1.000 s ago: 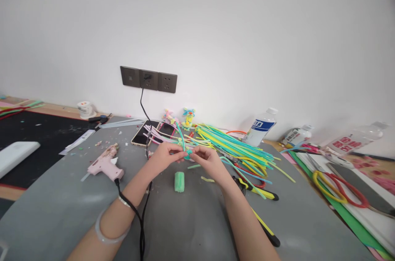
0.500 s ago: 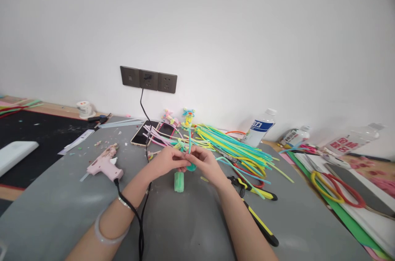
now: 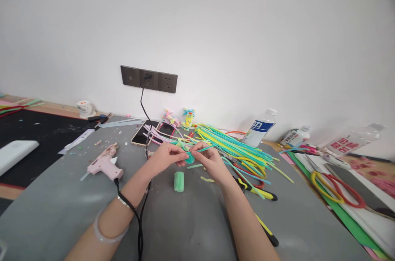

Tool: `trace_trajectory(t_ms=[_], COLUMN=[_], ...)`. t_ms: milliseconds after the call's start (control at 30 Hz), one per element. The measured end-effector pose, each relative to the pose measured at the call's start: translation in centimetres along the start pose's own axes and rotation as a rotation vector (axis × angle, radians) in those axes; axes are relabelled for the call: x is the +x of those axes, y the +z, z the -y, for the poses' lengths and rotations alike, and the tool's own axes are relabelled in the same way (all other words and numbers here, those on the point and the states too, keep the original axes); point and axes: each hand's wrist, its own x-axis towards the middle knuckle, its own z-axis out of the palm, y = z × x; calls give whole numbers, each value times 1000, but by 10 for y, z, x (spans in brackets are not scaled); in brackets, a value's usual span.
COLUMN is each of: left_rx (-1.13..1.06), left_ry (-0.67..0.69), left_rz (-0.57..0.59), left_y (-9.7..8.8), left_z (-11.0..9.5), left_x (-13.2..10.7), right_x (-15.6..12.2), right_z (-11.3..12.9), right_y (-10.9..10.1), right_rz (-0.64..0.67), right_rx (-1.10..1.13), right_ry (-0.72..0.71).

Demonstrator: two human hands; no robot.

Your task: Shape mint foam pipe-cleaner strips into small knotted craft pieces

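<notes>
**Teal strip swung rightward**

Upright half a second earlier, its free end slanted right across the right hand, whose fingertips pinched it; winding seemingly advanced. The left hand gripped the teal coil between both hands' fingertips. A green roll lay below them.
</notes>
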Motion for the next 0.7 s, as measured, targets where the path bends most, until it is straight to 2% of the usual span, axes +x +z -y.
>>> trace_trajectory(t_ms=[267,700], left_rx=[31,218], left_ry=[11,80], left_rz=[-7,54], left_y=[-3,-4], left_z=[2,3], left_x=[0,0], right_x=[1,0], right_z=[2,-9], right_y=[-2,-11], right_rz=[-85,21], right_rx=[-83,92], right_ry=[56,282])
